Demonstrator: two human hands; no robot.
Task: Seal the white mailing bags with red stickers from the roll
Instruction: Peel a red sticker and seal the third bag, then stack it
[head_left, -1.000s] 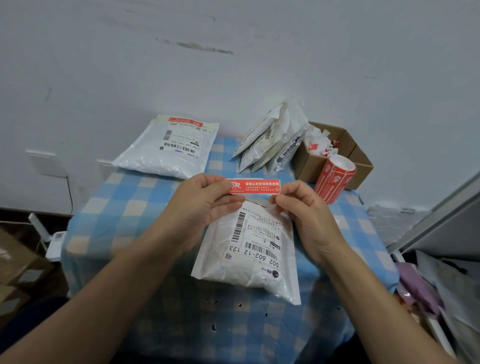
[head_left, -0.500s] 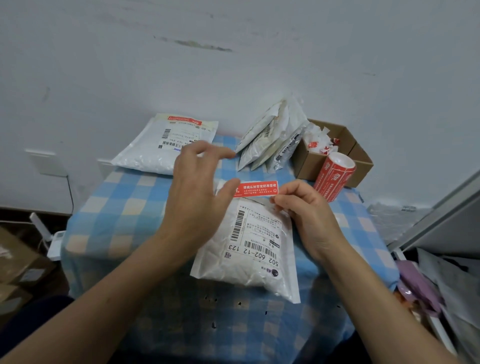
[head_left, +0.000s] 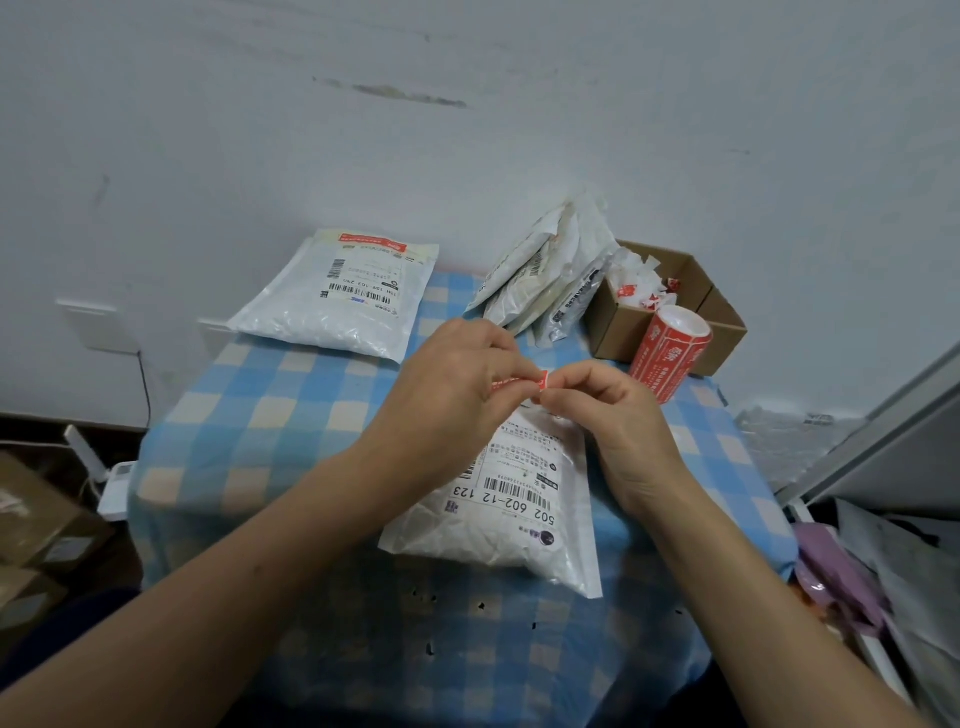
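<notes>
One bag (head_left: 337, 296) is lying sealed, while both the left hand (head_left: 457, 384) and right hand (head_left: 597, 410) are pinching a red sticker (head_left: 535, 383) over the unsealed bag (head_left: 514, 499), several more (head_left: 545, 280) waiting.

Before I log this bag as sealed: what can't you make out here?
- Head view: the left hand covers most of the red sticker and the bag's top edge.
- Sticker print: too small.
- Right hand: fingertips curl under.

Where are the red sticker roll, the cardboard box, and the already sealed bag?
red sticker roll (head_left: 666, 358), head view, its printed side
cardboard box (head_left: 615, 327), head view, front wall
sealed bag (head_left: 332, 306), head view, its middle
</notes>
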